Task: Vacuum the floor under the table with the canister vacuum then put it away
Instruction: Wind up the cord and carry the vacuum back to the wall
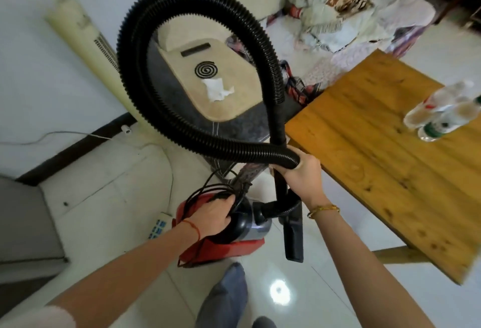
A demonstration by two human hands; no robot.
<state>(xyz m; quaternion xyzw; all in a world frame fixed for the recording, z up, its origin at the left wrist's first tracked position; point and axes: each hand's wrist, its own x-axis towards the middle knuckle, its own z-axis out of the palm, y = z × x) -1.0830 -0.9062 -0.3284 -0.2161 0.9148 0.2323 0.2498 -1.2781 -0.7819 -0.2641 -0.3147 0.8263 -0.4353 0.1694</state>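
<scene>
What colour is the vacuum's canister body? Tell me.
Red, with a black and silver top, seen in the head view: canister body.

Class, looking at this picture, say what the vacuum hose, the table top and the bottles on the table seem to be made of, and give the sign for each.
Vacuum hose: black flexible plastic, probably; close ribs along a bent loop.
Table top: wood with a yellowish, slightly glossy finish; grain lines and dark knots show.
Bottles: clear thin plastic, likely; see-through walls, blurred here.

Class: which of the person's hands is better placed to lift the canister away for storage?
Left. The left hand already grips the canister vacuum by its top, with the cord. The right hand is busy holding the looped hose.
</scene>
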